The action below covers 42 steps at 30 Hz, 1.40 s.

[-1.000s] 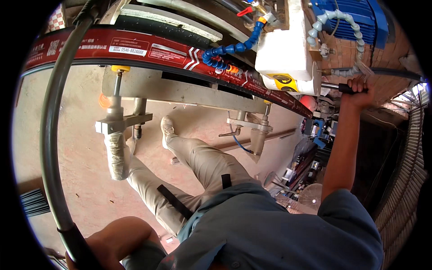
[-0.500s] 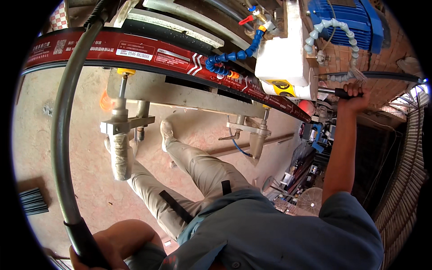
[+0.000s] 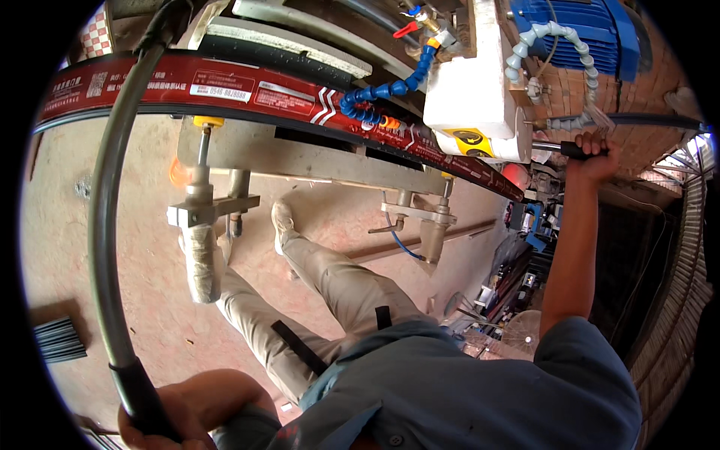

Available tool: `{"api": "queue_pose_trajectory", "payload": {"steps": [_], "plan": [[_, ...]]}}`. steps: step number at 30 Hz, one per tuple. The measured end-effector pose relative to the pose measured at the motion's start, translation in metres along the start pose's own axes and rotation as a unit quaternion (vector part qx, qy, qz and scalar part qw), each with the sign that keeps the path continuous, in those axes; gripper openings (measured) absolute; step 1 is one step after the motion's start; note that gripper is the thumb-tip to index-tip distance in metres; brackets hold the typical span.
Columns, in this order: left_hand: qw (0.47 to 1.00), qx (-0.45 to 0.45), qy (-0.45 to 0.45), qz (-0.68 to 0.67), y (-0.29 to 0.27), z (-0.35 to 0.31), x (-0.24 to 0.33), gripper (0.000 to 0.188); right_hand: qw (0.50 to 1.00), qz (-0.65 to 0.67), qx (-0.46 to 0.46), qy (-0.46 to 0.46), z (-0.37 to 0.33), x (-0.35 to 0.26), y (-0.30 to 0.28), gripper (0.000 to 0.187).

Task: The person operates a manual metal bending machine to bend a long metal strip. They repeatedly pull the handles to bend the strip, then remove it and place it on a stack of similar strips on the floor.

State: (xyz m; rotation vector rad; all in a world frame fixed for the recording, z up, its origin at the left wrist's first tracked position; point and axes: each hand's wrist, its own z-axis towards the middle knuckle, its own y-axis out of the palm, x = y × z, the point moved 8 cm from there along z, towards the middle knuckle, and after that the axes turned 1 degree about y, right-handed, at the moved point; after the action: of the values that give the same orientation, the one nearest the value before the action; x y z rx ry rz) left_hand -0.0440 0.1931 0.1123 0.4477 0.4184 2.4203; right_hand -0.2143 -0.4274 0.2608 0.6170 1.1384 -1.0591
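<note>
My left hand is wrapped round the black grip of a long curved metal lever at the lower left. The lever rises past a long dark-red profile lying across the machine. At the upper right, my right hand closes on the black grip of a short handle next to the white machine housing. A clamp cylinder with a yellow pad stands against the profile's near side. A blue segmented coolant hose bends down over the profile.
A second clamp cylinder stands farther right. A blue motor and a grey segmented hose are at the top right. Dark strips lie on the floor at left. A round fan and clutter are at right.
Both hands keep their grips, and the lever and handle look almost unmoved. The whole view has shifted slightly.
</note>
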Motion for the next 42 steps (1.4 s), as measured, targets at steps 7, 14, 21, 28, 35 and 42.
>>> {"api": "queue_pose_trajectory", "payload": {"steps": [7, 14, 21, 28, 35, 42], "plan": [[0.996, 0.008, -0.022, 0.087, -0.002, -0.006, 0.006, 0.025, 1.000, -0.001, -0.007, 0.010, -0.003, -0.002, 0.001, 0.021], [0.999, 0.005, -0.007, 0.049, 0.001, -0.001, -0.001, 0.028, 0.998, 0.002, 0.036, 0.041, -0.014, -0.007, 0.006, 0.022], [0.995, 0.040, 0.027, 0.089, 0.002, -0.002, 0.001, 0.029, 1.000, 0.000, 0.000, 0.023, -0.002, 0.000, -0.002, 0.022], [0.988, 0.056, 0.080, -0.123, -0.010, -0.003, -0.006, 0.027, 0.999, -0.001, -0.024, 0.032, -0.004, -0.002, 0.013, 0.023], [0.969, 0.117, -0.037, 0.216, -0.016, 0.001, 0.024, 0.031, 0.999, 0.025, 0.005, 0.040, -0.002, -0.001, 0.000, 0.025], [0.978, -0.033, -0.160, 0.127, 0.034, 0.092, -0.011, 0.044, 0.992, 0.111, 0.045, 0.049, 0.003, -0.004, -0.004, 0.031]]}}
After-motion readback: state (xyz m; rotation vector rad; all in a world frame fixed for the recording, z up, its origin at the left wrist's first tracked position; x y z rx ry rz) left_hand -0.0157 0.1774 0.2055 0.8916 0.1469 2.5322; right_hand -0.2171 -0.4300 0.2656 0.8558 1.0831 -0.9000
